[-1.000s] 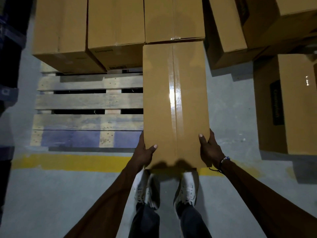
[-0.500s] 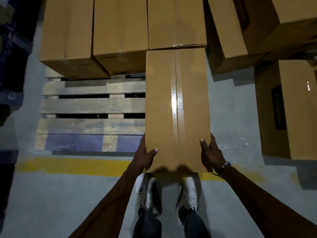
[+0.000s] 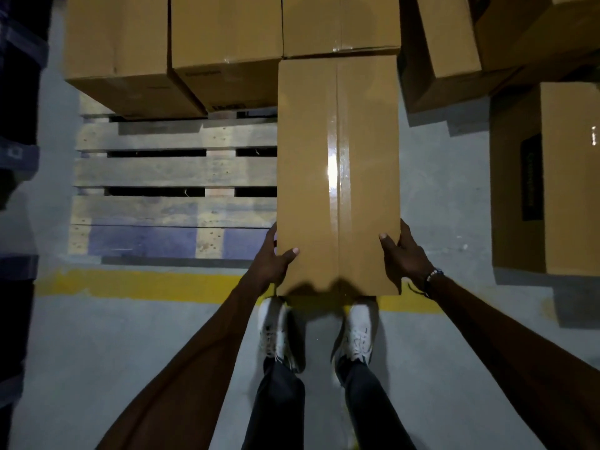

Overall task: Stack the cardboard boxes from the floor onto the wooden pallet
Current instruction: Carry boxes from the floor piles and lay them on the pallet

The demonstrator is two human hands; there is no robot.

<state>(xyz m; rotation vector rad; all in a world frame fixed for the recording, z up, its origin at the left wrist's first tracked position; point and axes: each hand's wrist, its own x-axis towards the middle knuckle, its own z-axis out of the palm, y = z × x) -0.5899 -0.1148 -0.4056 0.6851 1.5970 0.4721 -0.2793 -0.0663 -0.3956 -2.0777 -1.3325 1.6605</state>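
A long taped cardboard box point(image 3: 337, 170) lies lengthwise over the right side of the wooden pallet point(image 3: 175, 172), its far end against the back row of boxes. My left hand point(image 3: 271, 261) grips its near left corner, thumb on top. My right hand point(image 3: 404, 254) grips its near right corner the same way. Three boxes point(image 3: 224, 37) stand side by side along the pallet's far edge. Whether the held box rests on the slats is hidden.
More cardboard boxes point(image 3: 552, 177) stand on the grey floor to the right, with others point(image 3: 451, 37) at the back right. A yellow floor line point(image 3: 136, 285) runs along the pallet's near edge. My feet point(image 3: 357, 332) stand just behind it. Dark racking point(image 3: 16, 157) lines the left.
The box and both hands have shifted slightly nearer and lower in view; the grip on the box's near corners is the same.
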